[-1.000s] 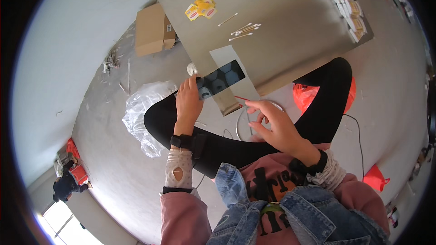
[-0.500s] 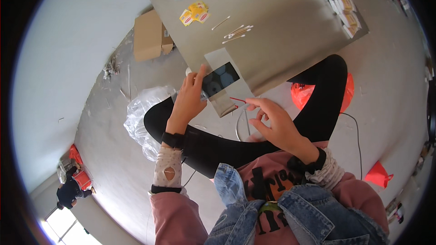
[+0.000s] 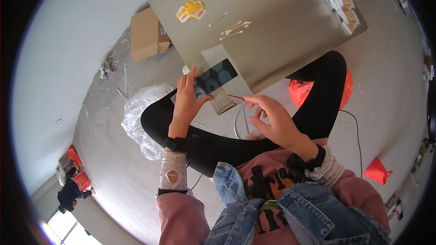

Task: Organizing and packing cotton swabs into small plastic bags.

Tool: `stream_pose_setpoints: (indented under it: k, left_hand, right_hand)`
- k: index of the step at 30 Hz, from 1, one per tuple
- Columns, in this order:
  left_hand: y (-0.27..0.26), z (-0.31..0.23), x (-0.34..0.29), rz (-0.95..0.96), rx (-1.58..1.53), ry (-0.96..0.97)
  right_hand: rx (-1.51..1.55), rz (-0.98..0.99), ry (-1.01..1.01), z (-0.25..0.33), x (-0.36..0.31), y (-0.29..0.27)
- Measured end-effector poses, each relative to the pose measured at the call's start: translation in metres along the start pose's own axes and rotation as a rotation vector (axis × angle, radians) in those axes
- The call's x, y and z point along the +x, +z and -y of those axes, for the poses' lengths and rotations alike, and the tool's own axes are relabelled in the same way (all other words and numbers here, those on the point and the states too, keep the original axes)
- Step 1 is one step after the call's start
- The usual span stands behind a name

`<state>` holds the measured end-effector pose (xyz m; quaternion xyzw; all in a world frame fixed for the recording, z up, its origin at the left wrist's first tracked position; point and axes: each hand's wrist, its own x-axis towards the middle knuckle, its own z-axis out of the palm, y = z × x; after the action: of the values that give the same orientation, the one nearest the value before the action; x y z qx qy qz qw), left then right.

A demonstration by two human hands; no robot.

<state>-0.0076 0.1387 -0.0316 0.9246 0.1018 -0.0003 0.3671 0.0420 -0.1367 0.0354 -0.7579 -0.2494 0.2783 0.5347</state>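
Swabs (image 3: pixel 236 28) are lying on table (image 3: pixel 290 27) | packets (image 3: pixel 191 10) are lying left of swabs | packs (image 3: pixel 341 3) are lining table's right side | carton (image 3: pixel 146 34) is sitting on floor (image 3: pixel 109 154), left of table | left hand (image 3: pixel 184 102) is resting at panel's (image 3: pixel 222 72) left end

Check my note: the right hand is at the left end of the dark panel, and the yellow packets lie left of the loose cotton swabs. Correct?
Not the right hand: the head view shows the left hand at the left end of the dark panel. The yellow packets lie left of the cotton swabs.

Two hands (image 3: pixel 185 102) (image 3: pixel 280 121), one dark panel (image 3: pixel 219 75), one cardboard box (image 3: pixel 145 36)
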Motion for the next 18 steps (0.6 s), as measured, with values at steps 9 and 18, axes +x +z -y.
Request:
stream_pose_setpoints:
  k: [9, 18]
  left_hand:
    - [0.015, -0.013, 0.018, -0.042, -0.039, 0.166]
    - [0.008, -0.011, 0.019, -0.075, 0.029, 0.035]
  right_hand:
    - [-0.074, 0.011, -0.005, 0.001, 0.002, -0.004]
    - [-0.187, -0.068, -0.089, -0.034, 0.039, -0.036]
